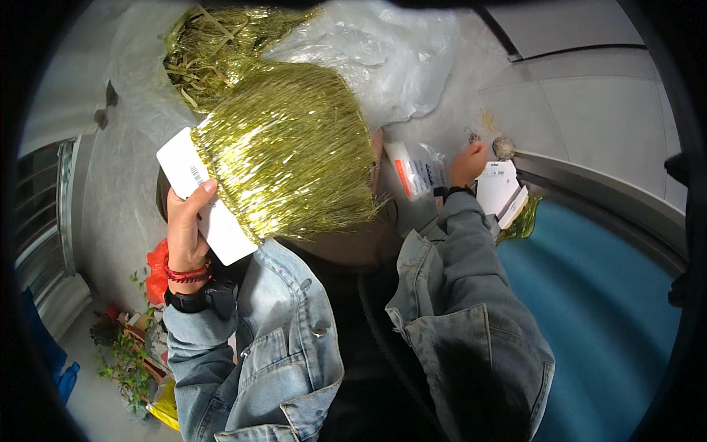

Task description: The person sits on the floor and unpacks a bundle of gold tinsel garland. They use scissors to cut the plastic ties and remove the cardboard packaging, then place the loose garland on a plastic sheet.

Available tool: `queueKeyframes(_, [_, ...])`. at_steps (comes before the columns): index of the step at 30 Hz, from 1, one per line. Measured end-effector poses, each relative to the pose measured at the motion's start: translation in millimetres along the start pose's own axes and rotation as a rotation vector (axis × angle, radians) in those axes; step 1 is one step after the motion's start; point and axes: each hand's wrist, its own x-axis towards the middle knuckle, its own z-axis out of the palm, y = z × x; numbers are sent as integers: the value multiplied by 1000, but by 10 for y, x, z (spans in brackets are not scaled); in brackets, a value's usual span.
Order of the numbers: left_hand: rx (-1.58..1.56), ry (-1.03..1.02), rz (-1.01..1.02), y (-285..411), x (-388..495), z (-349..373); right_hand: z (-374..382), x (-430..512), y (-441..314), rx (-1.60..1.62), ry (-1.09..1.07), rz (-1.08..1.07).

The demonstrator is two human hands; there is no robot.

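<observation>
My left hand (190, 221) grips a white card (185, 157) that bears a printed code, with the thumb on its front face. A sheet of gold metallic tinsel fringe (293, 154) hangs from the card's edge and spreads to the right. My right hand (468, 164) reaches over the grey surface, fingertips at a small cluster of dark thin pieces (474, 136). Whether it holds any of them cannot be made out. Close by are a small pile of thin gold-coloured pieces (488, 120) and a round greyish ball (504, 148).
More gold tinsel (207, 61) lies in a clear plastic bag (392, 61) at the back. Beside my right wrist are a printed plastic packet (414, 171) and a white carton (495, 188). A blue surface (596, 309) fills the right; potted plants (130, 364) stand lower left.
</observation>
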Motion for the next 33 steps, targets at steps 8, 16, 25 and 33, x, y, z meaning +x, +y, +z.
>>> queueKeyframes(8, [2, -38, 34, -13, 25, -82, -332, -191, 1564, 73, -188, 719])
queueKeyframes(16, [-71, -98, 8, 35, -75, -34, -133, -346, 1221, -273, -671, 398])
queueKeyframes(25, [-173, -1, 12, 23, -144, 162, 109, -256, 1754, -710, -985, 146])
queueKeyframes(33, [-396, -43, 33, -87, -75, 174, -784, 529, 1260, -602, -448, -40])
